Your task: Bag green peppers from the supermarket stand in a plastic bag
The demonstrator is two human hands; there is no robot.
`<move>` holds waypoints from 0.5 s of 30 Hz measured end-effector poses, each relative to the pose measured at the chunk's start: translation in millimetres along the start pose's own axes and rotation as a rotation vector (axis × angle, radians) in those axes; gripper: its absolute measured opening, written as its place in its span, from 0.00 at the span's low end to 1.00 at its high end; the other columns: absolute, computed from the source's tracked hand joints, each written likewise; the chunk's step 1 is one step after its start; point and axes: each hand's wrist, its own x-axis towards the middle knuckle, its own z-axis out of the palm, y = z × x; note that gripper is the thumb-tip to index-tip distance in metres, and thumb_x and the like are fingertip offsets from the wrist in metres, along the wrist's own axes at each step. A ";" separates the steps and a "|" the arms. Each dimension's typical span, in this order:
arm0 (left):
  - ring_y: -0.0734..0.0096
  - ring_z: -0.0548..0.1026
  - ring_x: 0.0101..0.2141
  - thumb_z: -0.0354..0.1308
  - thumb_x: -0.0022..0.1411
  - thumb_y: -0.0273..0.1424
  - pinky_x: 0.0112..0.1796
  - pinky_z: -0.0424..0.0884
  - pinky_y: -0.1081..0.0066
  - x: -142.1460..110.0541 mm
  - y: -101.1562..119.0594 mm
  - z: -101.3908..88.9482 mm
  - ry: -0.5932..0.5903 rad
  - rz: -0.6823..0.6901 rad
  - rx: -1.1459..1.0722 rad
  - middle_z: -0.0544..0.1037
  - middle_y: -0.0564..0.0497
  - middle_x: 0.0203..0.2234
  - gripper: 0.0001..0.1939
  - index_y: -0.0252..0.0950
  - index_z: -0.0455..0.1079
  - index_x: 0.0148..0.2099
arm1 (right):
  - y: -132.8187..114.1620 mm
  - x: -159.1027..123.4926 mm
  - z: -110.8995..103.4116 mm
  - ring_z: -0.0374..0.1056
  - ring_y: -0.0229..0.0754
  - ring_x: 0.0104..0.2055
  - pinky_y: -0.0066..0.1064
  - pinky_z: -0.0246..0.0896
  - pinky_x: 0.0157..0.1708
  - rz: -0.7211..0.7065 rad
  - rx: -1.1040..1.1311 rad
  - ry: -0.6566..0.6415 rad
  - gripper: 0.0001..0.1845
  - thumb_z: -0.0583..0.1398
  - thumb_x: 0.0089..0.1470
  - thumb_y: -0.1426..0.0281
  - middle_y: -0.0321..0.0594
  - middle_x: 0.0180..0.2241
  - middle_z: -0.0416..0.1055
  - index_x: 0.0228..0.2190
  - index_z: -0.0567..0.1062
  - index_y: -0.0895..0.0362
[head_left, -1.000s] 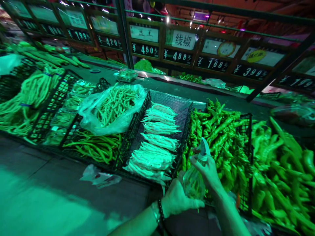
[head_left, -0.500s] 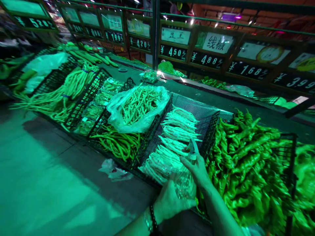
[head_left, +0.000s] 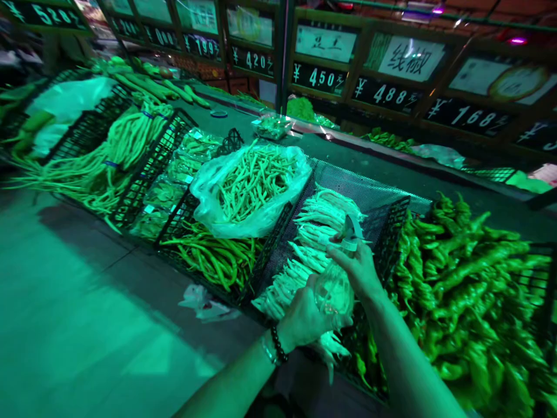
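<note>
A clear plastic bag [head_left: 334, 290] with see-through sides hangs between my hands; its contents are hard to make out. My left hand [head_left: 304, 316], with a dark beaded bracelet at the wrist, is closed round the bag's lower part. My right hand [head_left: 360, 268] pinches the gathered neck of the bag, and the bag's loose end sticks up past the fingers. Beneath both hands lie long pale beans [head_left: 310, 264] in a black crate, some of them jutting over its front edge below my left hand.
Twisted green peppers [head_left: 461, 290] are heaped to the right. To the left, an open plastic bag of green beans [head_left: 256, 180] rests over darker beans [head_left: 213, 255]. Yardlong beans [head_left: 126, 145] fill another crate. A crumpled bag [head_left: 206, 303] lies on the front ledge. Price signs [head_left: 324, 55] stand behind.
Both hands and the bag have moved slightly up and right in the view. Beans under my left hand now show at the crate's front. The camera has shifted a little.
</note>
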 end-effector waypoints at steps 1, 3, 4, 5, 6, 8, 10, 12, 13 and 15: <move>0.50 0.86 0.47 0.87 0.45 0.49 0.47 0.82 0.58 -3.3 -1.8 -0.7 -0.003 -0.003 -0.005 0.87 0.45 0.49 0.51 0.40 0.67 0.64 | -0.2 -5.9 1.0 0.77 0.50 0.37 0.42 0.74 0.42 -0.004 -0.013 -0.002 0.26 0.77 0.53 0.48 0.37 0.36 0.81 0.42 0.81 0.53; 0.52 0.85 0.48 0.87 0.46 0.45 0.48 0.82 0.58 -13.2 -6.6 -1.6 -0.015 -0.002 -0.034 0.87 0.47 0.49 0.49 0.41 0.67 0.64 | -0.9 -22.3 3.3 0.74 0.47 0.34 0.39 0.70 0.38 -0.003 -0.047 0.012 0.21 0.75 0.56 0.51 0.34 0.31 0.77 0.38 0.79 0.52; 0.53 0.85 0.48 0.87 0.46 0.43 0.48 0.82 0.59 -19.6 -9.4 -1.7 -0.030 -0.005 -0.052 0.88 0.47 0.50 0.48 0.42 0.67 0.64 | -1.1 -31.8 4.6 0.73 0.46 0.33 0.38 0.69 0.37 0.002 -0.062 0.028 0.20 0.75 0.57 0.52 0.33 0.30 0.76 0.38 0.78 0.52; 0.54 0.85 0.46 0.87 0.46 0.41 0.47 0.82 0.59 -26.8 -12.4 -1.4 -0.047 -0.009 -0.069 0.88 0.48 0.49 0.47 0.42 0.68 0.63 | -0.7 -41.7 6.0 0.72 0.46 0.32 0.38 0.69 0.37 0.011 -0.073 0.035 0.20 0.74 0.57 0.52 0.32 0.30 0.76 0.39 0.78 0.52; 0.55 0.84 0.45 0.87 0.45 0.39 0.46 0.81 0.60 -34.6 -15.3 -0.6 -0.064 -0.012 -0.086 0.88 0.49 0.48 0.46 0.42 0.68 0.62 | 0.2 -51.6 7.4 0.72 0.46 0.34 0.38 0.69 0.38 0.020 -0.082 0.034 0.20 0.74 0.58 0.52 0.34 0.32 0.77 0.40 0.78 0.52; 0.58 0.84 0.42 0.86 0.46 0.37 0.45 0.81 0.62 -51.6 -21.3 3.1 -0.087 -0.002 -0.129 0.88 0.51 0.45 0.43 0.42 0.69 0.60 | 4.6 -70.9 9.6 0.75 0.49 0.39 0.40 0.70 0.42 0.034 -0.096 0.014 0.23 0.73 0.58 0.50 0.38 0.38 0.80 0.44 0.79 0.52; 0.61 0.83 0.41 0.83 0.49 0.37 0.45 0.80 0.62 -70.4 -27.1 9.5 -0.122 0.019 -0.185 0.87 0.52 0.43 0.38 0.42 0.71 0.59 | 11.6 -90.1 11.1 0.75 0.50 0.42 0.40 0.71 0.44 0.063 -0.102 -0.041 0.27 0.73 0.58 0.48 0.41 0.44 0.81 0.49 0.79 0.53; 0.63 0.82 0.40 0.81 0.52 0.37 0.44 0.79 0.64 -90.5 -33.0 17.3 -0.153 0.018 -0.232 0.86 0.53 0.42 0.34 0.43 0.72 0.58 | 20.0 -110.9 12.1 0.74 0.47 0.38 0.39 0.68 0.42 0.099 -0.104 -0.089 0.27 0.73 0.59 0.48 0.39 0.42 0.80 0.50 0.79 0.52; 0.64 0.82 0.39 0.81 0.53 0.36 0.43 0.78 0.64 -100.9 -36.0 21.1 -0.160 0.011 -0.250 0.86 0.54 0.42 0.33 0.43 0.72 0.58 | 24.0 -122.1 12.6 0.72 0.46 0.36 0.38 0.67 0.40 0.118 -0.102 -0.106 0.25 0.73 0.59 0.48 0.37 0.38 0.79 0.47 0.79 0.52; 0.65 0.82 0.39 0.80 0.52 0.35 0.41 0.77 0.65 -121.7 -42.3 27.9 -0.148 -0.029 -0.250 0.86 0.53 0.42 0.33 0.43 0.72 0.58 | 31.0 -146.1 13.7 0.70 0.45 0.34 0.37 0.65 0.37 0.144 -0.093 -0.105 0.21 0.72 0.60 0.48 0.33 0.32 0.75 0.40 0.78 0.52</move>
